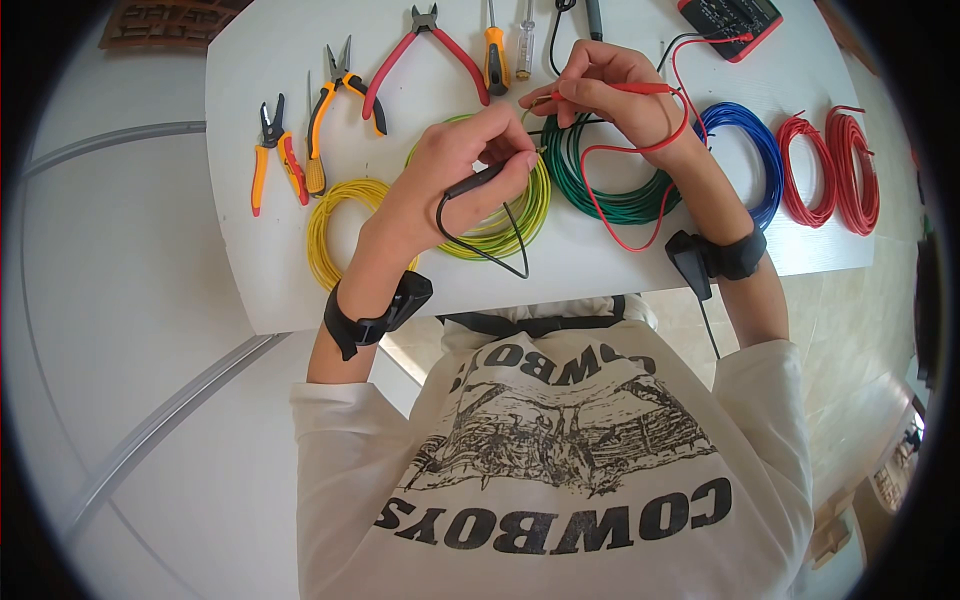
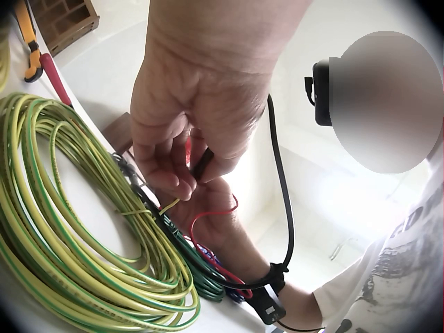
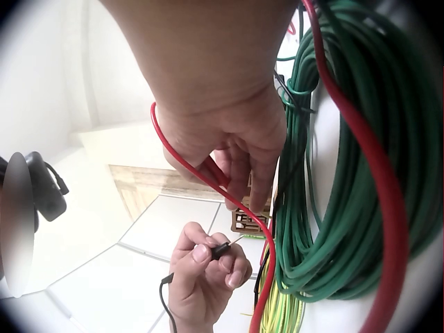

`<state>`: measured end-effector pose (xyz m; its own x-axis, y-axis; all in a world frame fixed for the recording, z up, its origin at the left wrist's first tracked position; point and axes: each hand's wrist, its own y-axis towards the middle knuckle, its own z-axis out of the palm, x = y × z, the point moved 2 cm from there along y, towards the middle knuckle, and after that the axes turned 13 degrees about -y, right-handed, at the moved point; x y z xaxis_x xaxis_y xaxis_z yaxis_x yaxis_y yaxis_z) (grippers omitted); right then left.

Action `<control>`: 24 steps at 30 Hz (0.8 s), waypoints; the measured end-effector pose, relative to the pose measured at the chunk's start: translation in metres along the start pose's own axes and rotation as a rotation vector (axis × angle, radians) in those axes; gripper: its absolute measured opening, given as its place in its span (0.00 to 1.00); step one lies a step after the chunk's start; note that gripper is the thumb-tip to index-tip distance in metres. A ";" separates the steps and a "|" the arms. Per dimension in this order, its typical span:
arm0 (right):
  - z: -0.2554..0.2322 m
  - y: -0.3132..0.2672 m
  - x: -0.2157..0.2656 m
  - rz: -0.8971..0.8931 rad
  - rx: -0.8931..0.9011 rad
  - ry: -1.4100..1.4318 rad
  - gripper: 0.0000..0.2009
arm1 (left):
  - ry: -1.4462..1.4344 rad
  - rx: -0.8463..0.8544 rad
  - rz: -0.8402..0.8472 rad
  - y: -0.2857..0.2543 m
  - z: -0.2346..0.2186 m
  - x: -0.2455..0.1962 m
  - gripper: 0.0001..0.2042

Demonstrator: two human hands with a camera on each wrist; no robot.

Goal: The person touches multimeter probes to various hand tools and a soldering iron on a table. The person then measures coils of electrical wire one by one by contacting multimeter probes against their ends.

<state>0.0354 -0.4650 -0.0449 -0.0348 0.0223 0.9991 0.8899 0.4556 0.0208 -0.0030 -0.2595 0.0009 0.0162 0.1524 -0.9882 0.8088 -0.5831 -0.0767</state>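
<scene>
My left hand (image 1: 465,160) pinches a black test probe (image 1: 474,181) between thumb and fingers, over a coil of yellow-green wire (image 1: 520,225). In the right wrist view the probe's thin metal tip (image 3: 236,241) points out past the fingers. My right hand (image 1: 625,100) grips a red test probe (image 1: 640,88) above the green wire coil (image 1: 570,190), its front end aimed toward the left hand. A short yellow-green wire end (image 2: 169,205) sticks up by the left fingertips. I cannot tell whether either probe tip touches it.
Behind the hands lie a multimeter (image 1: 735,25), red-handled cutters (image 1: 425,45), long-nose pliers (image 1: 340,85), wire strippers (image 1: 272,150) and screwdrivers. A yellow coil (image 1: 330,235) lies left; a blue coil (image 1: 765,150) and red coils (image 1: 855,180) lie right. The red lead (image 1: 590,180) loops across the green coil.
</scene>
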 end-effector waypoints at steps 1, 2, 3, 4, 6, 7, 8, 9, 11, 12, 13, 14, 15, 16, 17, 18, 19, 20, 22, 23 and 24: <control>0.001 0.000 0.001 -0.002 0.000 -0.001 0.06 | -0.002 -0.001 0.002 0.000 0.000 0.001 0.05; 0.000 0.000 0.002 -0.003 0.005 -0.007 0.06 | -0.001 -0.001 0.005 0.001 -0.001 0.001 0.05; 0.000 0.000 0.002 -0.002 0.010 -0.012 0.06 | -0.008 -0.004 0.014 0.001 0.000 0.003 0.05; 0.001 -0.001 0.002 0.000 0.009 -0.011 0.06 | -0.016 -0.008 0.020 0.000 0.000 0.003 0.05; 0.001 0.000 0.003 -0.002 0.007 -0.010 0.06 | -0.010 -0.009 0.017 0.000 0.000 0.002 0.05; 0.001 0.000 0.002 -0.002 0.007 -0.009 0.06 | -0.004 -0.010 0.012 0.000 0.000 0.001 0.05; 0.001 -0.001 0.002 -0.003 0.007 -0.005 0.06 | -0.004 -0.011 0.012 0.000 0.001 0.002 0.05; 0.000 0.000 0.002 -0.004 0.007 -0.001 0.05 | -0.004 -0.007 0.017 -0.001 0.001 0.003 0.05; 0.000 0.000 0.001 0.000 0.007 0.003 0.05 | -0.004 -0.003 0.020 -0.001 0.001 0.003 0.05; 0.000 0.000 0.000 0.004 0.007 0.005 0.05 | -0.003 -0.002 0.017 -0.001 0.000 0.003 0.05; 0.000 0.000 0.000 0.003 0.006 0.004 0.05 | -0.001 -0.001 0.014 -0.001 0.000 0.002 0.05; 0.000 0.001 0.000 -0.006 0.007 0.005 0.05 | -0.001 0.000 0.015 -0.001 0.001 0.002 0.05; 0.000 0.000 0.000 -0.014 0.009 0.006 0.05 | 0.001 -0.002 0.009 -0.001 0.001 0.001 0.05; 0.000 0.000 0.001 -0.015 0.008 0.005 0.05 | 0.004 -0.003 0.003 -0.001 0.001 0.001 0.05; -0.001 0.000 0.002 -0.001 0.027 -0.019 0.05 | 0.005 -0.003 0.003 0.000 0.001 0.001 0.05; -0.001 0.000 0.003 0.014 0.045 -0.042 0.05 | -0.001 -0.002 0.011 -0.001 0.001 0.002 0.05; 0.000 0.000 0.003 0.014 0.045 -0.042 0.05 | -0.006 -0.002 0.020 0.000 0.001 0.002 0.05; 0.000 0.000 0.002 0.010 0.025 -0.023 0.05 | -0.005 -0.001 0.021 -0.001 0.001 0.001 0.05; 0.001 0.000 0.002 0.004 0.005 -0.006 0.05 | -0.006 0.000 0.014 -0.001 0.001 0.001 0.05; 0.001 0.000 0.001 -0.001 0.005 -0.008 0.05 | -0.005 0.000 0.014 -0.001 0.001 0.001 0.05; 0.000 0.000 0.001 -0.006 0.006 -0.009 0.05 | 0.006 -0.001 0.023 -0.001 0.001 0.001 0.05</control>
<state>0.0351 -0.4646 -0.0442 -0.0444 0.0280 0.9986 0.8870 0.4611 0.0265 -0.0039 -0.2593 -0.0002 0.0385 0.1436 -0.9889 0.8088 -0.5856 -0.0535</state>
